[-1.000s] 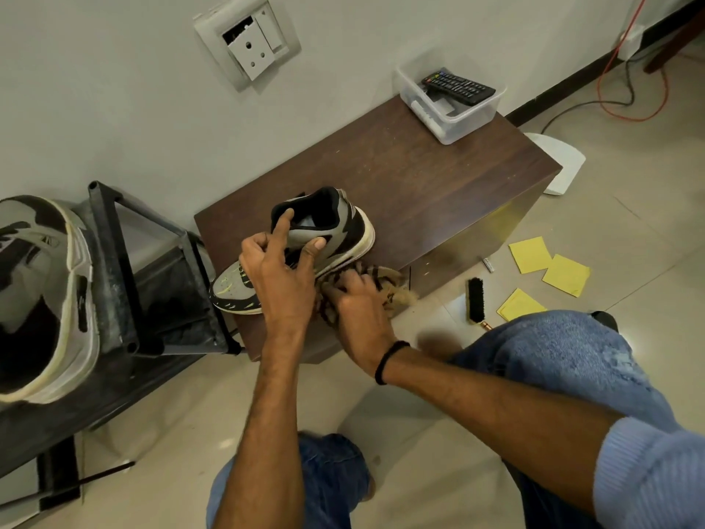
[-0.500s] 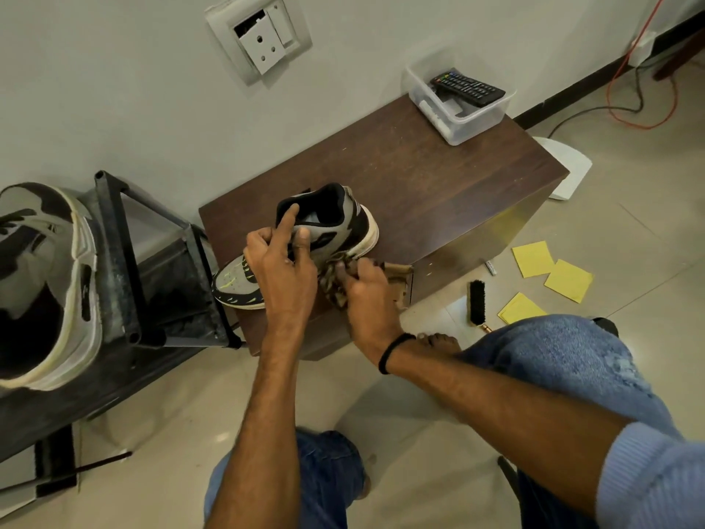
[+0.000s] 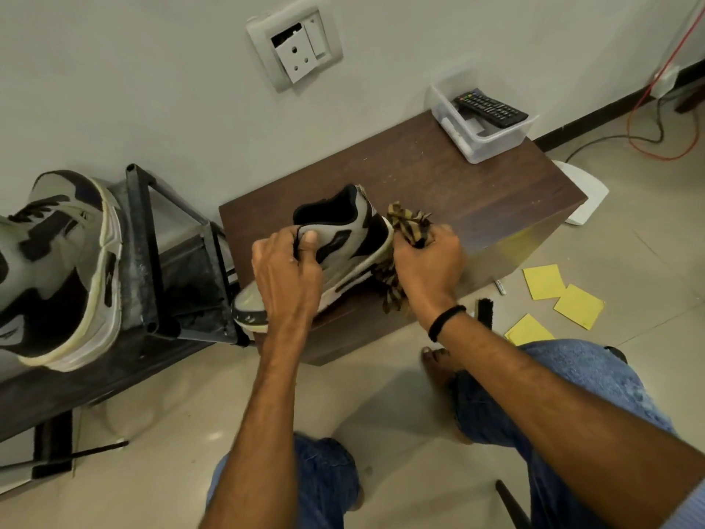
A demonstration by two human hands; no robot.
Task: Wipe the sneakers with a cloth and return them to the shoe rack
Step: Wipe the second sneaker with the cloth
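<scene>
Cloth (image 3: 408, 227) has shifted from sneaker (image 3: 354, 238) flank to heel. My left hand (image 3: 286, 276) grips sneaker, tilted on worktop (image 3: 457, 185); right hand (image 3: 427, 261) clutches cloth. Wiping step; next I need firm hold, heel strokes.

Remote (image 3: 492, 108) in clear tub (image 3: 496, 148) on brown cabinet (image 3: 457, 189) — yellow notes (image 3: 578, 306), brush (image 3: 484, 313) on floor (image 3: 648, 257)

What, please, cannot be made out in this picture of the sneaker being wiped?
Head view: the left hand covers the laces and midfoot of the held grey-and-black sneaker.
Head view: the right hand hides much of the bunched brown checked cloth.
Head view: the left edge cuts off the second grey-and-black sneaker on the black metal shoe rack.
Head view: button labels on the black remote control are too small to read.
</scene>
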